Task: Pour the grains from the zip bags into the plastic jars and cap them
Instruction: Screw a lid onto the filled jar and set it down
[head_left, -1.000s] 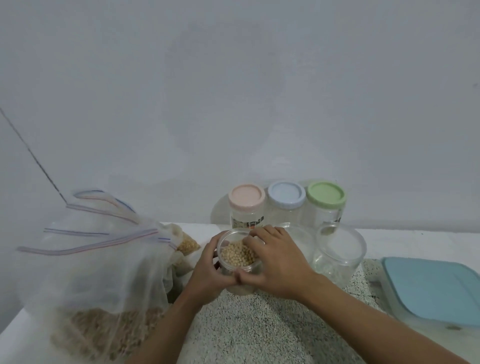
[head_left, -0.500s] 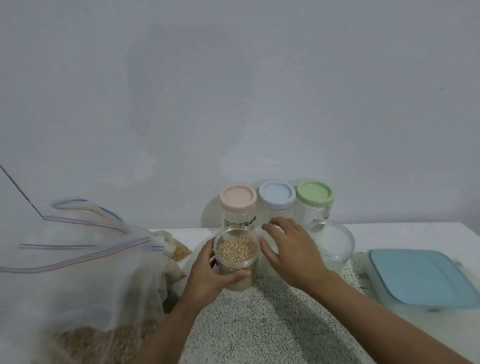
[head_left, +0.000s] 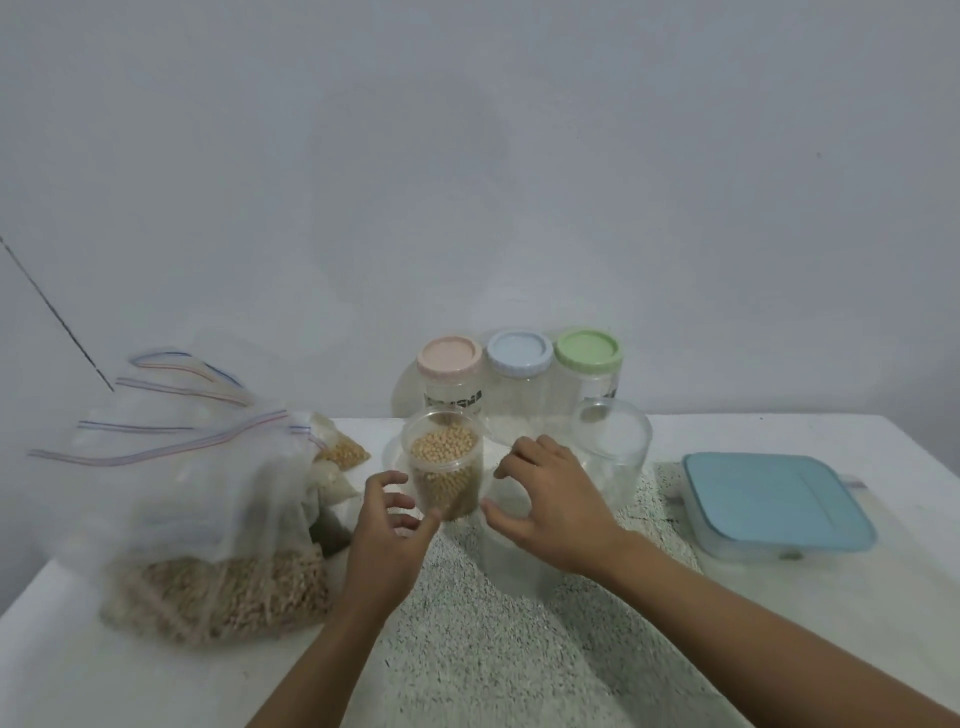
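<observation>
The uncapped jar of pale round grains (head_left: 442, 467) stands mid-bench (head_left: 779, 434), at the far edge of a speckled mat (head_left: 493, 654). The left hand (head_left: 387, 527) is just beside it, fingers released and loosely curled, thumb tip at its lower wall. The right hand (head_left: 550, 506) hovers opposite, fingers relaxed, grasping nothing. Behind stand three capped jars (head_left: 519, 384); zip bags (head_left: 197, 499) slump to the left.

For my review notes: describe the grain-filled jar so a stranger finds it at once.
On the white table, before the three capped jars at the wall, sits an uncapped clear jar. Among the jars, it alone holds round yellow beans.
</observation>
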